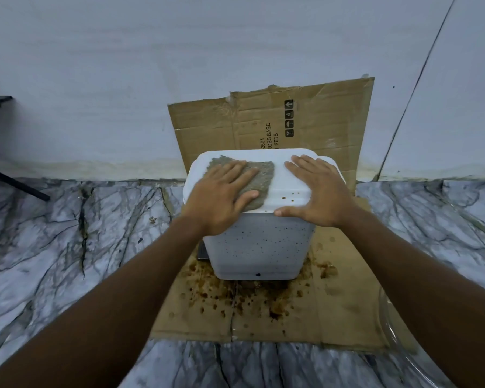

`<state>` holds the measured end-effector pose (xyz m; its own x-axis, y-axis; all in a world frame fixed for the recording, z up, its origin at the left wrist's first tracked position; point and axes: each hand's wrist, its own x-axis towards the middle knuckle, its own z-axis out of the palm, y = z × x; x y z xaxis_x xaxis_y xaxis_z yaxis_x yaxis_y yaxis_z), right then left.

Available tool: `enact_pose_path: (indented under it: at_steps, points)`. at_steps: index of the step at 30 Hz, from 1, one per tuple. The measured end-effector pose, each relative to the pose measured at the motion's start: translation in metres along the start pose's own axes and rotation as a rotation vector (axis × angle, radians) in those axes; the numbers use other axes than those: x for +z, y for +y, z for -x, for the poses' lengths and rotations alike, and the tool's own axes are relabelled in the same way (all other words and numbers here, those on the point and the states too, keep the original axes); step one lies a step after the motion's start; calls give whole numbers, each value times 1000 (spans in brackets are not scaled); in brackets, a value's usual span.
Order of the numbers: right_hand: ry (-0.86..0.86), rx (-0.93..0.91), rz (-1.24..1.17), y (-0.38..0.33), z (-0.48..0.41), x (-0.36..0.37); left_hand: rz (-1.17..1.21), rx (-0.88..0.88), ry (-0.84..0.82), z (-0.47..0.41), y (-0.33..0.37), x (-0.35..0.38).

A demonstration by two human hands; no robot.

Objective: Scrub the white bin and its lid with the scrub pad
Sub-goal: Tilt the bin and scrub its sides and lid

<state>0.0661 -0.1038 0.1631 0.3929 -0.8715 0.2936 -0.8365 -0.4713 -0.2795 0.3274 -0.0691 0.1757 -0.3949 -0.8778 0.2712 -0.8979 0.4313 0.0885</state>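
Marble floor (67, 247), stained cardboard (263, 317) beneath the white bin (258, 247); its base is partly hidden. On the lid (280, 180), left hand (221, 200) lies spread flat, covering much of the scrub pad (259, 175). Right hand (319, 191) lies spread over the lid's edge.

Wall (235, 51) blocks behind bin (258, 247); floor (67, 233) open both sides.

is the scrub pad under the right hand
No, the scrub pad lies flat on the lid under the left hand, while the right hand rests bare on the lid.
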Motion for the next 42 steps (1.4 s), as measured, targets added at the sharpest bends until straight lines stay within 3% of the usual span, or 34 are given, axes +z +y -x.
enact_pose_path:
  at_steps: [5, 13, 17, 21, 25, 28, 31, 33, 38, 42]
  points:
    - [5, 12, 17, -4, -1, 2, 66, -102, 40, 24, -44, -6]
    - [11, 5, 8, -1, -1, 3, -137, -104, 64, -13, 38, 18]
    - [19, 7, 1, -1, 2, 3, -96, -73, 128, 3, 18, 20]
    - [32, 13, 13, -6, 4, 4, -2, -245, 275, 28, -10, 25]
    - [44, 15, 12, -5, 4, 5, 54, -583, 384, 21, 43, 39]
    - [46, 3, 12, -2, 5, 7, 58, -506, 357, 17, 81, 52]
    - [56, -1, 8, -2, 5, 7, 48, -433, 364, 19, 65, 52]
    - [56, 14, 21, -4, 5, 7, 69, -518, 394, 21, 49, 47]
    - [52, 17, 47, -7, 6, 7, 287, -933, 456, 1, 54, 36]
    - [60, 21, 22, -9, 6, 7, 327, -1000, 422, -6, 92, 38]
